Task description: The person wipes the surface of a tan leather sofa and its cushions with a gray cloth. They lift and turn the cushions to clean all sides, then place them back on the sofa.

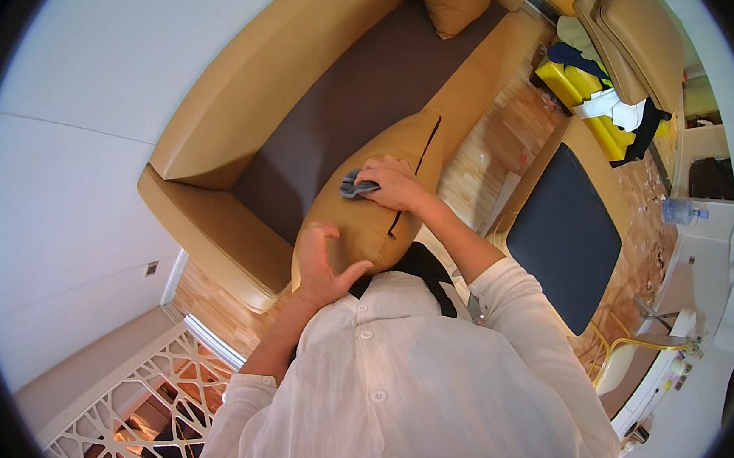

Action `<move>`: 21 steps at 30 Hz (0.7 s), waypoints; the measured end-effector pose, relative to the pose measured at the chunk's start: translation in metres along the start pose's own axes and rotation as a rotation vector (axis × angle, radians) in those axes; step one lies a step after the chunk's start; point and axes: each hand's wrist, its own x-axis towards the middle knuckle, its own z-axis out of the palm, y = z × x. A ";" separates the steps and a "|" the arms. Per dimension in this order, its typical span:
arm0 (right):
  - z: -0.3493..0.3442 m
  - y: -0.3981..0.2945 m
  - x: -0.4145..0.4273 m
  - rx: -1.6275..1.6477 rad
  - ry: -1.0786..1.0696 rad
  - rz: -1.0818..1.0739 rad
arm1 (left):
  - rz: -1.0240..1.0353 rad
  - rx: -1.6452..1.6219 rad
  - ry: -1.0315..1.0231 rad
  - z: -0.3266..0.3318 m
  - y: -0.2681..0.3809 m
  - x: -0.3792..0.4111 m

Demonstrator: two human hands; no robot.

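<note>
A tan sofa cushion stands in front of my body, with a black zipper running along its side. In my right hand is a bunched grey cloth, pressed against the cushion's surface. My left hand rests on the cushion's near end, thumb and fingers spread around it. Beyond lies the tan sofa, whose dark brown seat base is exposed.
A throw pillow sits at the sofa's far end. To the right are a dark-topped tan ottoman, a yellow seat heaped with cloths, and a water jug. A lattice screen stands at lower left.
</note>
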 end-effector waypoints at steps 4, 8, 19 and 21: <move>-0.001 -0.021 -0.008 0.190 -0.020 -0.158 | -0.099 -0.146 0.169 -0.002 -0.006 0.028; -0.008 -0.048 -0.022 0.363 -0.003 -0.107 | -0.160 -0.193 0.043 0.008 0.003 0.053; -0.018 -0.083 -0.095 0.274 0.379 -0.331 | -0.328 -0.305 -0.148 0.016 -0.028 0.057; -0.010 -0.089 -0.099 0.241 0.237 -0.356 | -0.367 -0.301 -0.136 0.018 -0.027 0.056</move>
